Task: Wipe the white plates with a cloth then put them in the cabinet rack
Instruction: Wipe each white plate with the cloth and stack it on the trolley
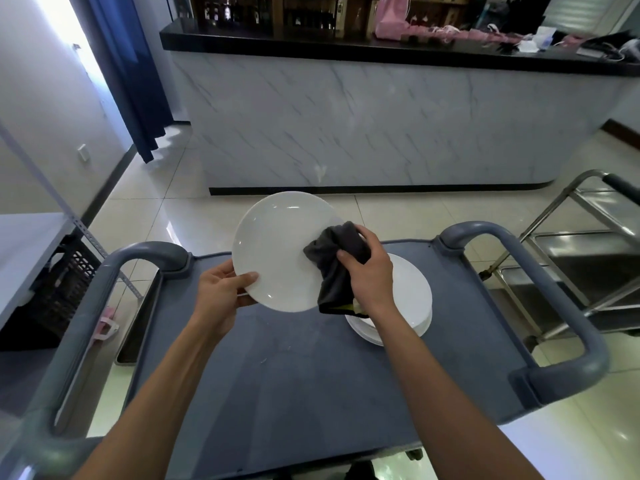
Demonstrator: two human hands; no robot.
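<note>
One glossy white plate [277,251], round and unmarked, is held tilted above the grey cart [294,393], left hand [221,296] pinching its rim, right hand [370,271] clutching a dark cloth [336,261] against it, beside stacked plates [412,299].

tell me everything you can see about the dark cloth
The dark cloth is a dark grey, soft-looking fabric, bunched and creased, with a strip of yellow showing at its lower hanging end. The right hand grips it, fingers curled over the top, and presses it against the right side of the raised white plate. Its loose end hangs down past that plate's rim, above the stack of plates on the cart.
</note>
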